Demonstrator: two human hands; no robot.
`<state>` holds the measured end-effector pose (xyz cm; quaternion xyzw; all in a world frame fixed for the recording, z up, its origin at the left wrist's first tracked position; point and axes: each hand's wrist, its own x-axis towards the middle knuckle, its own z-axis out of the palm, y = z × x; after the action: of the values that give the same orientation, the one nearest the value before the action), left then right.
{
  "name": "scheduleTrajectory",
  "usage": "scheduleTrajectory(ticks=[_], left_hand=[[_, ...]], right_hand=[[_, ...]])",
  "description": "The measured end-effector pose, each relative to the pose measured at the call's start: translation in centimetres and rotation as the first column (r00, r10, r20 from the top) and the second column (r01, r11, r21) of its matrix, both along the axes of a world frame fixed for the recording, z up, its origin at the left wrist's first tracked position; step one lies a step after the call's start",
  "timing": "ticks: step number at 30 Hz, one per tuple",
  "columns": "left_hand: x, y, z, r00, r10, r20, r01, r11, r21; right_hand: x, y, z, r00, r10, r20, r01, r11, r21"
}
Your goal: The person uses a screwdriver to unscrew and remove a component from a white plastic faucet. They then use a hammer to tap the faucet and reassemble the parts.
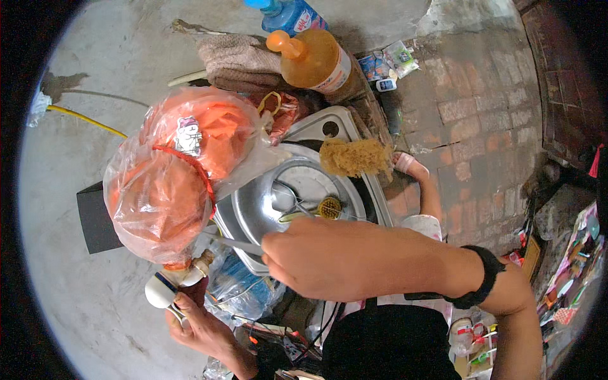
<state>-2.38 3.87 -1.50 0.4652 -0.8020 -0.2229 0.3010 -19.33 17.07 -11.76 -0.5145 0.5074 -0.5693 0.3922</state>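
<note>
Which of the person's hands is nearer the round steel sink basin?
The right hand. It reaches across the front rim of the round steel sink basin, while the left hand stays lower left, at a white tap handle.

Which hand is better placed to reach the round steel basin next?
Right, probably: the right hand is at the round steel basin's rim, while the left hand grips a white tap handle below.

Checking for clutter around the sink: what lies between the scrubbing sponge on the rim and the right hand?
In the head view, the round metal basin and its drain strainer lie between the sponge and the right hand.
</note>
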Motion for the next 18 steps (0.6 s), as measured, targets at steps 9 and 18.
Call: scheduleTrajectory(ticks=[9, 18], left_hand=[[-0.6, 0.4, 0.2, 1.0, 0.016, 0.018, -0.017, 1.0, 0.012], [0.2, -0.3, 0.6, 0.998, -0.046, 0.035, 0.044, 0.997, 0.067]], right_hand=[[-2.2, -1.9, 2.3, 0.983, 0.1, -0.156, -0.11, 0.992, -0.059], [-1.8, -4.8, 4.6, 0.964, 0.082, -0.254, -0.077, 0.997, 0.031]])
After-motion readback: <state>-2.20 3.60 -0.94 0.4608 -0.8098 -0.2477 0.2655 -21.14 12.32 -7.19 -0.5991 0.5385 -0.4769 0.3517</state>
